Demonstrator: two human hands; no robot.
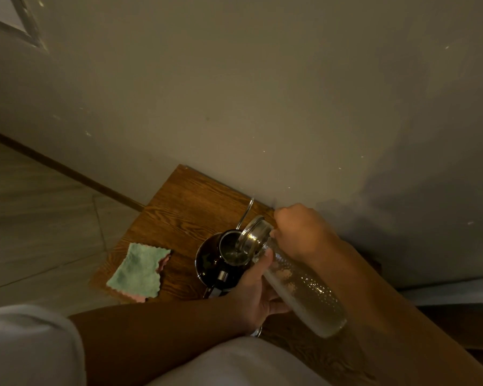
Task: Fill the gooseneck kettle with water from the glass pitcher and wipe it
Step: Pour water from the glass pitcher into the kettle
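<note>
Both hands hold the glass pitcher (pixel 299 285) tilted — the right hand (pixel 301 229) wrapped around its neck, the left hand (pixel 255 288) cupping its body. Its mouth sits over the open gooseneck kettle (pixel 218 260) on the wooden table (pixel 184 199). A green-and-pink cloth (pixel 137 270) lies at the kettle's nine o'clock — apart from it.

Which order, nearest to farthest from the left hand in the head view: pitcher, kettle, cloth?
1. Glass pitcher: gripped in the left hand itself, tilted toward the kettle.
2. Gooseneck kettle: just beyond the hand, under the pitcher's mouth.
3. Cloth: flat at the table's left edge, clearly apart.
</note>
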